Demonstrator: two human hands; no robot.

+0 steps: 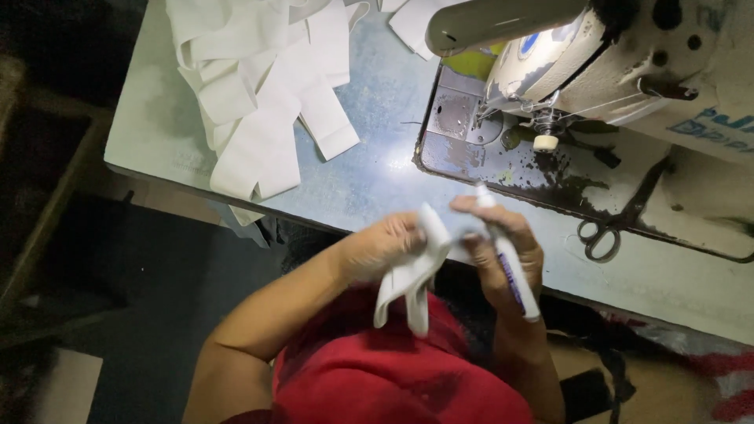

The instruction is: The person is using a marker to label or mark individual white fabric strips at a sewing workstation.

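While a red garment (393, 377) fills the near edge of the view, 2 hands are held together just above it, in front of the worktop (369, 180). A white fabric strip (408, 283) is pinched in the left hand (385, 247), its folded ends hanging down towards the lap. A white marker pen (506, 255) is gripped by the right hand (503, 251) along with the strip's upper end; its long axis runs from the upper left, tip up, down to the lower right. Farther off, scissors (609, 232) are seen beside a sewing machine (597, 71), and a heap of white strips (259, 86) lies at the far left.
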